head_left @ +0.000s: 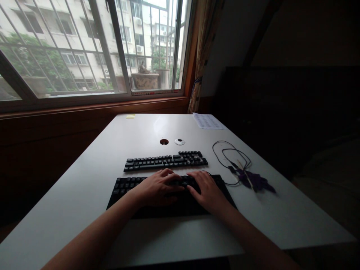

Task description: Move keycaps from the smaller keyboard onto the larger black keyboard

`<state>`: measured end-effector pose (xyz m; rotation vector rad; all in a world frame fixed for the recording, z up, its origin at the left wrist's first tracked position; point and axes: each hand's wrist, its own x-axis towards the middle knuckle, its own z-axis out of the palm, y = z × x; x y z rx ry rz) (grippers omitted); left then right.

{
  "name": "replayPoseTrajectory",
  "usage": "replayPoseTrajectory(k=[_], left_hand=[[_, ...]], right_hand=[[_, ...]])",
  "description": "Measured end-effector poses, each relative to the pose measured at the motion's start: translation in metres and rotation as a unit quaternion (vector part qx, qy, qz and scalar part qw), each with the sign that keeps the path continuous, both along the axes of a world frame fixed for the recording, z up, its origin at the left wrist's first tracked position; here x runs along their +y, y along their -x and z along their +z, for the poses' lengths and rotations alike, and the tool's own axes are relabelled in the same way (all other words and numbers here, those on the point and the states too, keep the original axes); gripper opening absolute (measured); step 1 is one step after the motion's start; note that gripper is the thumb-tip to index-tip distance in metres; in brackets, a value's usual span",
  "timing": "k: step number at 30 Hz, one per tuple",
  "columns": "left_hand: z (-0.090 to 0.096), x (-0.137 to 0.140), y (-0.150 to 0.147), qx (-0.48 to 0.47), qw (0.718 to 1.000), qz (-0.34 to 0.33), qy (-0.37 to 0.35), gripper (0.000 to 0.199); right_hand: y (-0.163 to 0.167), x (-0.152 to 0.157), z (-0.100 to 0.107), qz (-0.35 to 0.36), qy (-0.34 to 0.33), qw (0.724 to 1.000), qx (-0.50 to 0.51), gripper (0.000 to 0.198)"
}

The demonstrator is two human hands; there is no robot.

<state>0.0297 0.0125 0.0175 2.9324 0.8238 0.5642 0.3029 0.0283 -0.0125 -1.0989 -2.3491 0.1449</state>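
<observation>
A black keyboard (174, 212) lies near the front of the white desk, partly covered by both hands. Keycaps show on its left part; its middle is largely hidden. My left hand (156, 185) rests over the middle of the keyboard, fingers stretched to the right and slightly apart, fingertips at the keys. On the right part, my right hand (206, 187) lies with thumb and fingers spread, fingertips close to those of the left. No held object can be seen in either hand. Just behind the keyboard, loose black keycaps (157, 163) are laid out in keyboard-like rows.
The white desk (81, 183) reaches toward a barred window. Right of the keyboard lie a coiled black cable (225, 165) and a purple cloth (257, 180) with a thin stick. Farther back are a round cable hole (164, 142), its white cover (179, 142), printed paper (208, 121) and yellow notes (130, 116).
</observation>
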Motion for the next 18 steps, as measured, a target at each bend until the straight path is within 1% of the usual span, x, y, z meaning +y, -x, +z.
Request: replayPoseTrajectory(k=[5, 10, 13, 16, 18], left_hand=[[0.003, -0.004, 0.002, -0.001, 1.000, 0.014, 0.001, 0.049], [0.007, -0.004, 0.021, -0.032, 0.998, 0.038, 0.037, 0.049], [0.009, -0.002, 0.034, -0.039, 0.996, 0.044, 0.074, 0.057], [0.010, -0.002, 0.040, -0.040, 0.993, 0.055, 0.096, 0.064], [0.010, -0.003, 0.041, -0.041, 0.993, 0.054, 0.100, 0.066]], right_hand=[[-0.001, -0.006, 0.006, 0.005, -0.013, 0.999, 0.030, 0.032], [-0.006, -0.013, 0.012, 0.055, -0.071, 0.994, 0.060, 0.021], [-0.007, -0.017, 0.014, 0.095, -0.100, 0.989, 0.051, 0.022], [-0.005, -0.020, 0.016, 0.123, -0.105, 0.987, 0.025, 0.025], [-0.005, -0.021, 0.017, 0.128, -0.106, 0.986, 0.017, 0.026]])
